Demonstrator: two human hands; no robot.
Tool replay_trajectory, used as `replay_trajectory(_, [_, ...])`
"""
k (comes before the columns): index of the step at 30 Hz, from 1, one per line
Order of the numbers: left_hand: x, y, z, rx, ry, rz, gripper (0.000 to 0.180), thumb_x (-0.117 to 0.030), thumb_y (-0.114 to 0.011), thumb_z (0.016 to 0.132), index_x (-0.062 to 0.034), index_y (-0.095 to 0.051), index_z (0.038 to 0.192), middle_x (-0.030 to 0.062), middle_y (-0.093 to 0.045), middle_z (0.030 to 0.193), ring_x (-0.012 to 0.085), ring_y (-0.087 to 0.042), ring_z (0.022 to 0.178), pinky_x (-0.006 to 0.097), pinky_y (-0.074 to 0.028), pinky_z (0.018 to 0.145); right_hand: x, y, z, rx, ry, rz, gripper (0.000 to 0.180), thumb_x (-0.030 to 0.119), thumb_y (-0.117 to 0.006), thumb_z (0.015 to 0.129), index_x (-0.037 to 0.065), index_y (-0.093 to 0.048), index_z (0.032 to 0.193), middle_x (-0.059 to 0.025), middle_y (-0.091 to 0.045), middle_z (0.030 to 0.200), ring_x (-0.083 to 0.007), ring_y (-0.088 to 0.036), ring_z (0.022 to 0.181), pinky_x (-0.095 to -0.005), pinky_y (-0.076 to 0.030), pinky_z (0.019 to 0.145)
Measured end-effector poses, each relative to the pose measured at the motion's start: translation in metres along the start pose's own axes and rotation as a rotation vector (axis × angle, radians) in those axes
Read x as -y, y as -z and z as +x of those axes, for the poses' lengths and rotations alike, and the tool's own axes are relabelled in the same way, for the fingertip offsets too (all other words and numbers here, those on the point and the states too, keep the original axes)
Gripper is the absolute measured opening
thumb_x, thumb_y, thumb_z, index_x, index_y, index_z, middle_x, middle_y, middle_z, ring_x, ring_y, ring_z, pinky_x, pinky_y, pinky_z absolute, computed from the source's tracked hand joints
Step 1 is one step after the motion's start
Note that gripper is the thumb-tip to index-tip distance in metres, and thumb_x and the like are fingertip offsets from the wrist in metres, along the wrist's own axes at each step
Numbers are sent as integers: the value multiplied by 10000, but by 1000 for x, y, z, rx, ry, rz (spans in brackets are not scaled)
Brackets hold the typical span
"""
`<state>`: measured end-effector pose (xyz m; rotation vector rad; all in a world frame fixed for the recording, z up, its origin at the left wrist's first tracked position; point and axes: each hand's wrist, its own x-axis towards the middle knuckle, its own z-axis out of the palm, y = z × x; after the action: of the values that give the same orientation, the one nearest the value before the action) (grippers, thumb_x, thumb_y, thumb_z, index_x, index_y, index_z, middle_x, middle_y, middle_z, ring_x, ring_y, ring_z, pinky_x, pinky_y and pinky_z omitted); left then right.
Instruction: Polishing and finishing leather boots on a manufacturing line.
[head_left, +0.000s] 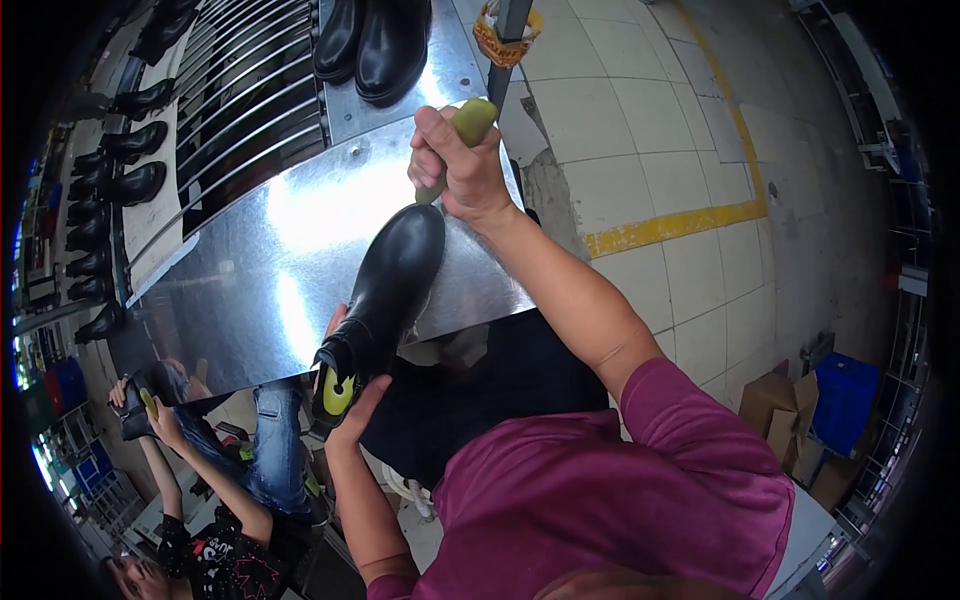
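A black leather boot [395, 275] points away from me over the near edge of the shiny metal table, its toe at the far end. My left hand [362, 405] is closed around its heel end, partly hidden beneath it. In the boot's opening shows a yellow-green last [338, 392] with a dark hole. My right hand [460, 170], closed, grips a long olive-green thing with rounded ends [474, 122]. Its upper end sticks out above my thumb, and its lower end is at the boot's toe. I cannot tell what kind of thing it is.
The metal table [250, 290] adjoins a roller conveyor [250, 100]. Black boots [390, 50] stand at the far edge, with more boots [135, 182] along the left. A co-worker [215, 530] handles a dark boot at lower left. Cardboard [775, 405] and a blue bin [845, 400] sit right.
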<state>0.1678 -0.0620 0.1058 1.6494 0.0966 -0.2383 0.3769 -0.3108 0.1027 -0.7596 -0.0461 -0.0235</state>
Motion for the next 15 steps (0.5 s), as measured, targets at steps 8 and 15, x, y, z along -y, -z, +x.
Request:
replay_trajectory(8, [-1, -5, -5, -58, 35, 57, 1034, -313, -912, 767, 2, -353, 1577, 195, -387, 1616, 320, -433, 1456, 449, -360, 1210, -6, 4, -5, 37, 16, -51, 353, 297, -781, 951, 39, -624, 769, -9, -479, 571, -129, -471, 495, -304, -402, 516])
replay_trajectory(15, [28, -30, -33, -165, 155, 305, 995, -381, -885, 818, 24, -357, 1559, 194, -479, 1524, 308, -492, 1389, 410, -383, 1166, -6, 20, -29, -19, -32, 46, 395, 376, -745, 967, 59, -610, 775, 0, -444, 570, -129, -437, 506, -317, -396, 544])
